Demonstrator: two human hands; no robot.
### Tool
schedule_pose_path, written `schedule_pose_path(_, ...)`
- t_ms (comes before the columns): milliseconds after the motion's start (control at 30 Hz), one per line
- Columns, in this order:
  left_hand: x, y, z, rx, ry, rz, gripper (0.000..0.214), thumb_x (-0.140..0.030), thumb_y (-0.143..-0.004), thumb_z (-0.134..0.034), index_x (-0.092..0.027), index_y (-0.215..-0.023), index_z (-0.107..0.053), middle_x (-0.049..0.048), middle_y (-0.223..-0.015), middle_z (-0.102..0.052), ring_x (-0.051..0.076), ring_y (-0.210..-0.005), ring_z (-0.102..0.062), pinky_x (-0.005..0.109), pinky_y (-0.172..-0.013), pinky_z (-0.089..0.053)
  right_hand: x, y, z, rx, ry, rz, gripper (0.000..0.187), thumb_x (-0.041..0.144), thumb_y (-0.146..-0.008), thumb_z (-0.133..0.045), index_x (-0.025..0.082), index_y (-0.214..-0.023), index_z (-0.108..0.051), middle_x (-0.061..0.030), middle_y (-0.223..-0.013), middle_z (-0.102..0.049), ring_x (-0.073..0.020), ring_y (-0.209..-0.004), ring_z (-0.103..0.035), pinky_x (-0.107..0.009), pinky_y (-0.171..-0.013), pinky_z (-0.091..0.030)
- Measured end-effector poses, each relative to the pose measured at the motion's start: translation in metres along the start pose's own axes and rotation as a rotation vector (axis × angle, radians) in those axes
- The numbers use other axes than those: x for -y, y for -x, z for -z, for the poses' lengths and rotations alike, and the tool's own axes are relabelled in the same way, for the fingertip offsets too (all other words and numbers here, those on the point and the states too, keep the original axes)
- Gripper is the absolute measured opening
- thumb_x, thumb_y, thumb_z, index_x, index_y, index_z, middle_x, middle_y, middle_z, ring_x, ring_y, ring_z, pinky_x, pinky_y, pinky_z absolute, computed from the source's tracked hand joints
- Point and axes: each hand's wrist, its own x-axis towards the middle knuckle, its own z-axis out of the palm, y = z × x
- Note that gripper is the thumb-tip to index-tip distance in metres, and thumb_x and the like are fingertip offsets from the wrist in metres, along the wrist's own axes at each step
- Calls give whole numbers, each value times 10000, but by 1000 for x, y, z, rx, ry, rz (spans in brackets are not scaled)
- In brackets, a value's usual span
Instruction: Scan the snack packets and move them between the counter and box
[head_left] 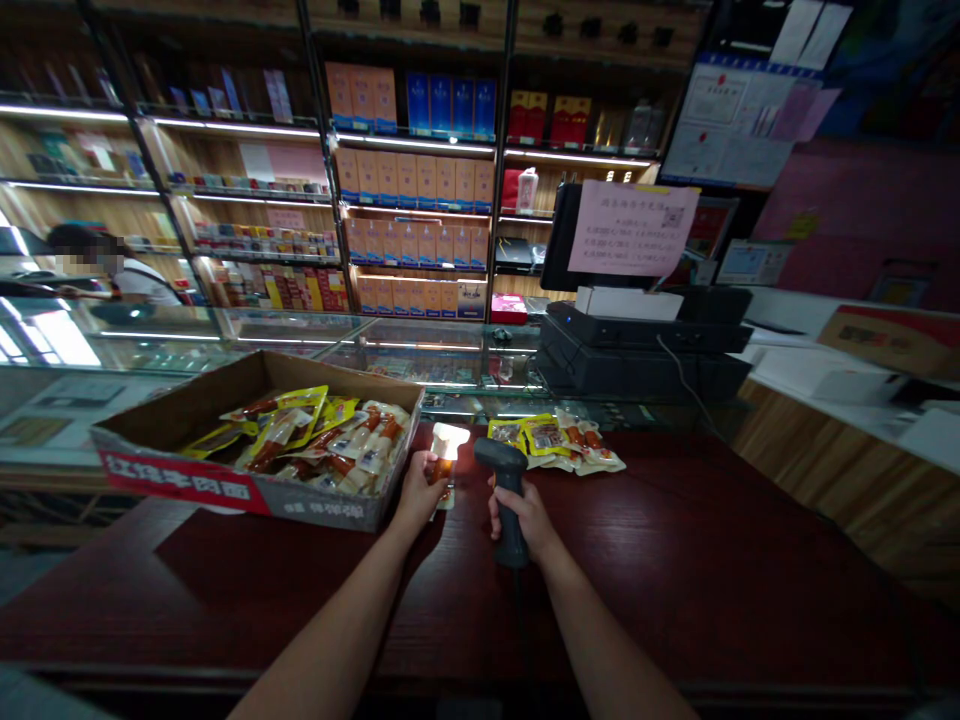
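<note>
Cash register, stocked shelves, glass counter

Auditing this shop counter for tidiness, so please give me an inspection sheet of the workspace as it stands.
Surface: dark red wooden counter, glossy, no spills seen.
Job's things: snack packet lit by the barcode scanner; open cardboard box full of similar packets at left.
Clutter: small pile of loose packets behind the scanner.
Hands: left hand holds the snack packet; right hand wraps the scanner's handle.
Cables: one cable hangs from the till; scanner lead not clear.
Surroundings: glass display case, stocked shelves, another person far left.
</note>
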Motion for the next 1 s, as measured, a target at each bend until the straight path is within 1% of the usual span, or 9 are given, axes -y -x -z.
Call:
schedule_pose_path(200, -2, 1, 1, 3, 6, 17, 389, -156, -576, -643, -201, -919, -464, -11, -828, -586, 153, -774, -590, 292, -725, -465, 0, 1, 0, 6, -9, 3, 333, 358, -665, -688, 154, -867, -520, 48, -498, -574, -108, -326, -509, -220, -329, -443)
schedule_pose_path(300, -3, 1, 2, -14, -22, 7, 381, -154, -581, -639, -199, -927, -487, -6, -839, -588, 155, -781, -590, 309, -759, -464, 0, 0, 1, -4, -4, 0, 349, 360, -660, -688, 147, -882, -523, 44, -494, -577, -108, -323, -505, -220, -328, -440)
schedule_pose_path(400, -1, 0, 2, -24, 24, 22, 387, -148, -576, -652, -196, -930, -504, 8, -880, -602, 163, -826, -603, 328, -804, -467, -1, -1, 0, -17, -8, -14, 390, 371, -641, -697, 141, -906, -526, 44, -489, -577, -109, -319, -501, -223, -324, -439)
schedule_pose_path(533, 2, -5, 1, -55, 147, 103, 407, -153, -531, -708, -179, -891, -519, 36, -905, -621, 175, -845, -618, 341, -825, -473, 1, -2, -1, -40, -14, -24, 401, 380, -626, -703, 145, -899, -527, 45, -479, -575, -111, -315, -497, -224, -317, -435)
schedule_pose_path(633, -4, -10, -6, -46, 261, 195, 463, -169, -481, -762, -162, -871, -513, 50, -878, -631, 178, -812, -626, 340, -783, -490, 9, -1, 2, -84, -21, -17, 387, 382, -627, -699, 150, -885, -528, 47, -474, -572, -107, -319, -493, -224, -319, -439)
schedule_pose_path(700, -12, -14, -17, -9, 346, 235, 496, -195, -468, -790, -159, -877, -511, 54, -866, -641, 177, -791, -630, 333, -746, -500, 18, 0, 8, -116, -23, -3, 385, 383, -631, -697, 151, -888, -529, 49, -479, -571, -106, -323, -493, -225, -320, -443)
schedule_pose_path(767, -22, -19, -35, 40, 417, 264, 516, -211, -462, -806, -155, -881, -510, 55, -851, -649, 170, -751, -634, 321, -709, -506, 30, 2, 16, -140, -12, 16, 382, 378, -632, -700, 153, -889, -529, 52, -485, -573, -107, -328, -500, -225, -325, -449)
schedule_pose_path(900, -43, -32, -85, 133, 461, 296, 514, -178, -456, -814, -150, -870, -510, 43, -797, -654, 149, -657, -627, 300, -651, -505, 58, 9, 40, -205, 38, 64, 371, 374, -619, -716, 157, -856, -529, 53, -482, -576, -104, -331, -503, -225, -333, -461)
schedule_pose_path(1000, -56, -42, -127, 159, 380, 276, 474, -162, -485, -801, -147, -874, -530, 35, -768, -656, 153, -651, -630, 309, -664, -506, 76, 16, 63, -290, 56, 94, 380, 386, -595, -728, 155, -828, -536, 50, -467, -574, -106, -325, -497, -235, -326, -470)
